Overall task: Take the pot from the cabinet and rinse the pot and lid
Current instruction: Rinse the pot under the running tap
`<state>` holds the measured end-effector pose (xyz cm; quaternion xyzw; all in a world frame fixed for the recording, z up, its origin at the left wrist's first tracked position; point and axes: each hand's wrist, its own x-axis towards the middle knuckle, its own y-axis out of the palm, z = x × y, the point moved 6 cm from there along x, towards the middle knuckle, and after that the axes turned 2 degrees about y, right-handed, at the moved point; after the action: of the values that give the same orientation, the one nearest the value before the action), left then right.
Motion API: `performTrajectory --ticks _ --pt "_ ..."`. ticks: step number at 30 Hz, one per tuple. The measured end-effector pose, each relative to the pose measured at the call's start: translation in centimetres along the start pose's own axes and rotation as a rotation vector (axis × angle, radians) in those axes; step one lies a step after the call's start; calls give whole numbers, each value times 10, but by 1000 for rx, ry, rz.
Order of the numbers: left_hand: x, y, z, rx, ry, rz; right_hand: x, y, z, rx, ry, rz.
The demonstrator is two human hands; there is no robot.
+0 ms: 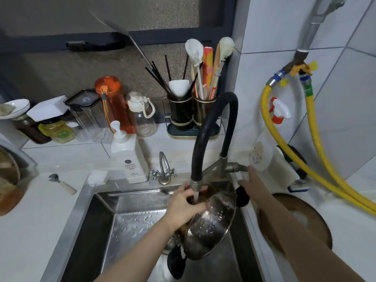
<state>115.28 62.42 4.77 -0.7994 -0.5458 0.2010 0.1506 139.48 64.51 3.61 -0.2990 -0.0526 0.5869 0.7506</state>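
A steel pot [209,224] with black handles is tilted on its side in the sink [97,210], its wet bottom facing me. My left hand [183,204] grips its rim under the black faucet spout [211,127], where water runs down onto the pot. My right hand [252,184] reaches toward the faucet lever [238,167] at the sink's right edge, fingers apart, holding nothing. A brown round lid [305,218] lies on the counter to the right, partly covered by my right forearm.
A soap dispenser [128,157] and a small second tap [163,169] stand behind the sink. Bottles and jars line the back ledge, with a utensil holder [191,112]. Yellow hoses [317,159] hang on the right wall. A spoon [61,183] lies on the left counter.
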Motion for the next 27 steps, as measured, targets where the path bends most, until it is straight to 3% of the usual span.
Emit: performTrajectory --ticks 5,12,17,27 --pt "3 -11 -1 -17 8 -73 20 8 1 -55 42 33" --pt "-7 -20 1 42 -21 -58 5 15 7 -92 -118 5" --pt "-20 -29 -9 106 -7 -27 -26 36 -7 -116 -143 260" --pt "-57 -59 -19 433 186 148 -79 46 -1 -560 -325 244"
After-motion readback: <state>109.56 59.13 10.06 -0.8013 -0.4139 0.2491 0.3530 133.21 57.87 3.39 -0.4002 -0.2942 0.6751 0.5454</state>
